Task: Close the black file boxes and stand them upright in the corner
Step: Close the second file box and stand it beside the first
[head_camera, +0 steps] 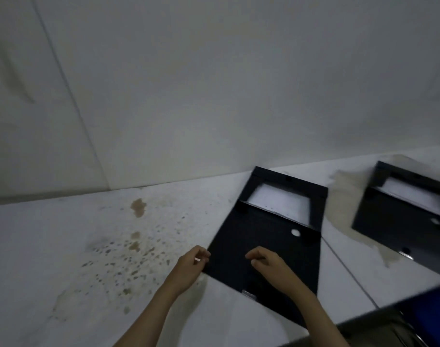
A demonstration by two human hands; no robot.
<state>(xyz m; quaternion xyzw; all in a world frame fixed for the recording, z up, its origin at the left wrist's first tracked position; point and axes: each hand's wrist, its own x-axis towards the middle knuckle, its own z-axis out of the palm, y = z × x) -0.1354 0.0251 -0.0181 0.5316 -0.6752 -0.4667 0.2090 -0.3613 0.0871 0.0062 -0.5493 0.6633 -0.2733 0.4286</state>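
Now the left hand (pixel 191 265) curls at the near file box (pixel 266 244) edge, grip unclear. Right hand (pixel 269 265) rests loosely curled on its lid. Looks light and stiff; best held by the side edges.

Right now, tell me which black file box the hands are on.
The nearer file box, centre frame: left hand at its edge, right hand on top. The far-right file box lies untouched.

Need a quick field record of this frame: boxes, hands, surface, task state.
near box: black file box lying flat and open on the table, white sheet visible inside
far box: second black file box at right, also flat and open
left hand: at the near box's left edge
right hand: resting on the near box's flap
table: white, stained
task state: neither box closed nor upright
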